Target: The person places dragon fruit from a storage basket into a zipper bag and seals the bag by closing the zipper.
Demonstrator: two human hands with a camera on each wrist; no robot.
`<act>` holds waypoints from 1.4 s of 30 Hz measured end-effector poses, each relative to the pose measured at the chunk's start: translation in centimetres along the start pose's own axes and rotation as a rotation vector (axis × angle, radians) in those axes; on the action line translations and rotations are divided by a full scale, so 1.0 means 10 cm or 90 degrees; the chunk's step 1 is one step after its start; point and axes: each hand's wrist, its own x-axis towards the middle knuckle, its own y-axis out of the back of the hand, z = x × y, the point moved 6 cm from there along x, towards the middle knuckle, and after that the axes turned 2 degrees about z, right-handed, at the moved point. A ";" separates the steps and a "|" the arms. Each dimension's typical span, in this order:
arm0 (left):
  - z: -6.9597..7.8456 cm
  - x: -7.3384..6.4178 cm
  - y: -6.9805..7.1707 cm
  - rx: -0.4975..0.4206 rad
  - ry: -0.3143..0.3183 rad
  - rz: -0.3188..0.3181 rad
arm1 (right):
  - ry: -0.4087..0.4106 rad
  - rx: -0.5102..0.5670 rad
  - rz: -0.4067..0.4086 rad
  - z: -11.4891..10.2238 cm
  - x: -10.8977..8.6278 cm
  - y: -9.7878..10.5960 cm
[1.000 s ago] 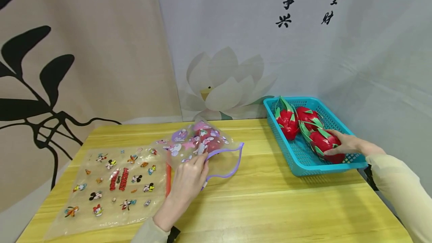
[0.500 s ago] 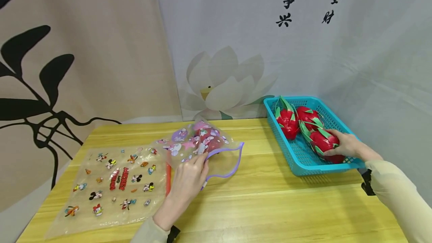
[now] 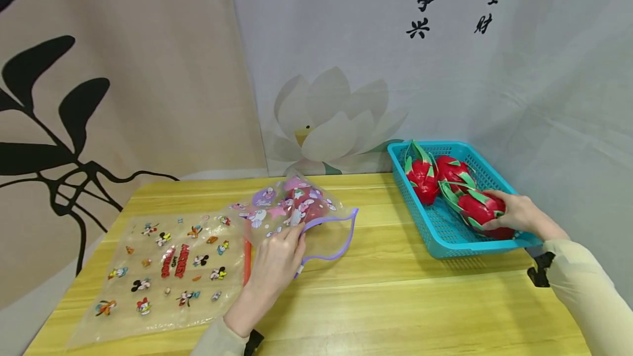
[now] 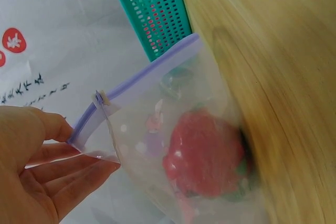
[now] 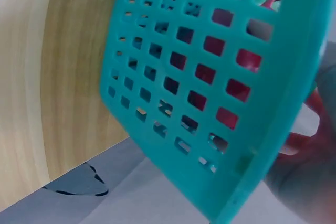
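My left hand (image 3: pixel 278 254) pinches the purple zip edge of a clear printed zip bag (image 3: pixel 264 198). In the left wrist view, a red dragon fruit (image 4: pixel 205 153) shows through the bag's side, and the bag's mouth stands partly apart. Over at the right, my right hand (image 3: pixel 526 217) grips the nearest dragon fruit (image 3: pixel 478 206) inside the blue basket (image 3: pixel 470 250), thumb and fingers on either side of it. Two more dragon fruits, one on the left (image 3: pixel 422 183) and one behind (image 3: pixel 451 169), lie in the basket. The basket wall hides most of the right hand's grip in the right wrist view.
A second clear bag (image 3: pixel 163 295) with cartoon prints and a red zip edge (image 3: pixel 246 260) lies flat at the left of the wooden table (image 3: pixel 395 301). Its right edge meets the purple bag. A curtain (image 3: pixel 336 26) hangs behind the table.
My right hand and the dragon fruit it grips have shifted slightly to the right within the basket. The left hand keeps its place on the bag's edge.
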 end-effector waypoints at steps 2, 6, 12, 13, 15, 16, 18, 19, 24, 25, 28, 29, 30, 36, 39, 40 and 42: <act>0.00 0.00 0.00 -0.002 0.001 -0.001 | 0.001 -0.004 0.005 -0.01 -0.02 0.02; 0.00 0.00 0.00 -0.004 0.002 -0.003 | 0.008 -0.012 0.017 -0.05 -0.05 0.09; 0.00 0.00 0.01 -0.001 -0.001 0.000 | 0.001 -0.015 0.034 -0.15 -0.12 0.17; 0.00 0.00 0.01 -0.001 -0.001 0.001 | 0.003 -0.015 0.040 -0.16 -0.13 0.19; -0.01 0.00 0.01 -0.001 -0.001 0.000 | 0.010 -0.008 0.055 -0.20 -0.16 0.21; -0.01 0.00 0.00 -0.002 0.000 0.000 | 0.014 -0.005 0.067 -0.22 -0.17 0.22; -0.01 0.01 0.00 -0.003 0.002 -0.002 | 0.027 -0.002 0.095 -0.28 -0.20 0.26; -0.01 0.01 0.00 -0.004 0.003 -0.003 | 0.034 -0.003 0.112 -0.31 -0.21 0.28; -0.02 0.01 0.00 -0.008 0.009 -0.010 | 0.063 0.007 0.174 -0.50 -0.26 0.38; -0.02 0.01 0.00 -0.008 0.009 -0.010 | 0.069 0.009 0.182 -0.55 -0.27 0.40; -0.03 0.01 0.00 -0.010 0.009 -0.011 | 0.089 0.020 0.197 -0.69 -0.29 0.45; -0.03 0.01 0.00 -0.010 0.009 -0.010 | 0.096 0.024 0.201 -0.74 -0.30 0.47; -0.03 0.02 0.00 -0.012 0.009 -0.010 | 0.103 0.028 0.204 -0.80 -0.31 0.48; -0.06 0.02 -0.01 -0.016 0.015 -0.013 | 0.169 0.059 0.215 -1.17 -0.38 0.51; -0.07 0.03 -0.01 -0.014 0.018 -0.012 | 0.205 0.088 0.197 -1.36 -0.40 0.48; -0.07 0.03 -0.02 -0.014 0.019 -0.012 | 0.214 0.099 0.187 -1.42 -0.40 0.47; -0.07 0.03 -0.02 -0.013 0.019 -0.010 | 0.234 0.098 0.173 -1.53 -0.41 0.42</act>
